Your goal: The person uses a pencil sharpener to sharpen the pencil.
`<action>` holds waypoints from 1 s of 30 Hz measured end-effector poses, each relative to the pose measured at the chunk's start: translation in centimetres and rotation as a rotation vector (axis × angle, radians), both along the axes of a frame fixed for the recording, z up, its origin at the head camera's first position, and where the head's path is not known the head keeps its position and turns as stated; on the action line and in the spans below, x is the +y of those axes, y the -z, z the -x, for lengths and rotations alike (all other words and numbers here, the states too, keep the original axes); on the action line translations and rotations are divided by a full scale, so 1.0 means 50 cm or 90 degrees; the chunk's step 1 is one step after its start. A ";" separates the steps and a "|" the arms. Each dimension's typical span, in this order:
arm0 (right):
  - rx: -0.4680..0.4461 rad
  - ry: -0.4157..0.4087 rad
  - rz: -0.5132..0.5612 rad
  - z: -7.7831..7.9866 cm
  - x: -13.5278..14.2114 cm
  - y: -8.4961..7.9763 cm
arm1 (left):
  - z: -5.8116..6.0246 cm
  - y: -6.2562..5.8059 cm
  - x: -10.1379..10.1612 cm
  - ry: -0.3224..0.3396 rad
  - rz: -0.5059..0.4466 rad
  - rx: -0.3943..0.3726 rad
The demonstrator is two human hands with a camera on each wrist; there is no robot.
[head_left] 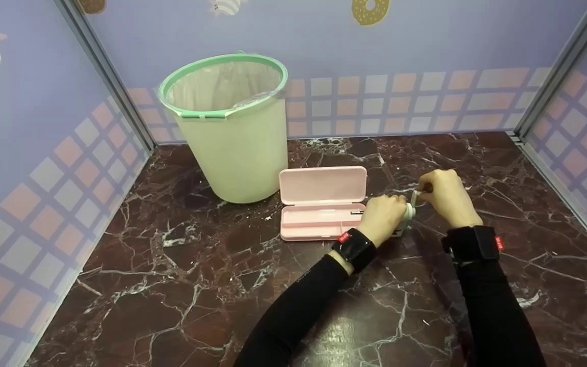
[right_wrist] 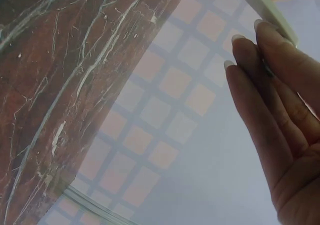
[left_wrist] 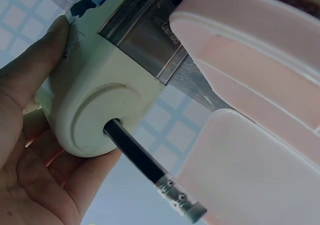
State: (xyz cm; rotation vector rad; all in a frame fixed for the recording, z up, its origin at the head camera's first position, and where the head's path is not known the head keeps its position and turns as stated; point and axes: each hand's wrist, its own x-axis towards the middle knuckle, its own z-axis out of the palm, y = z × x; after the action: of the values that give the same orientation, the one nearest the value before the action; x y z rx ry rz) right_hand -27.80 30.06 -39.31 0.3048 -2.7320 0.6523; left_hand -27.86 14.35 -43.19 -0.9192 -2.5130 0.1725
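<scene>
My left hand (head_left: pixel 382 216) grips a pale green crank pencil sharpener (left_wrist: pixel 85 100) on the table, just right of an open pink pencil case (head_left: pixel 306 232). From the hole in the sharpener's round end sticks a black pencil (left_wrist: pixel 137 152) with a metal ferrule and a greenish eraser. A clear shavings drawer (left_wrist: pixel 150 35) shows on the sharpener's side. On the opposite end, my right hand (head_left: pixel 446 196) pinches the pale crank handle (right_wrist: pixel 272 17) between thumb and fingers. In the head view the left hand hides most of the sharpener.
A pale green waste bin (head_left: pixel 237 148) with a green rim and clear liner stands at the back left, close to the pencil case. Patterned panels (head_left: pixel 354 102) wall in the dark marbled table (head_left: pixel 212 285) at the back and both sides.
</scene>
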 end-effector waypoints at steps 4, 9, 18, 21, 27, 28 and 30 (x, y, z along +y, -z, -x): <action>0.018 0.013 0.013 0.006 -0.002 0.009 | 0.001 -0.002 0.001 -0.006 0.007 -0.003; 0.034 0.033 0.030 0.017 -0.001 0.022 | 0.003 -0.004 0.005 -0.009 0.014 -0.010; 0.017 0.011 0.021 0.045 0.009 0.042 | 0.002 -0.001 0.006 -0.008 0.013 -0.018; 0.000 -0.005 0.012 0.058 0.012 0.055 | 0.000 -0.001 0.006 -0.007 0.016 -0.020; -0.052 -0.062 -0.034 0.076 0.016 0.086 | -0.003 0.003 0.005 -0.007 0.009 0.003; -0.059 -0.071 -0.038 0.078 0.016 0.090 | -0.004 0.004 0.005 -0.008 0.006 0.006; -0.070 -0.085 -0.046 0.080 0.016 0.094 | -0.003 0.007 0.005 -0.011 0.001 0.013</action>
State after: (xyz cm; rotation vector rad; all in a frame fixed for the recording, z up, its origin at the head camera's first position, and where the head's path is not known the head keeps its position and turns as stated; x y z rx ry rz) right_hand -31.81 30.84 -44.02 0.4853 -2.8642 0.6235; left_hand -27.69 14.59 -43.53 -0.8917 -2.5033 0.1875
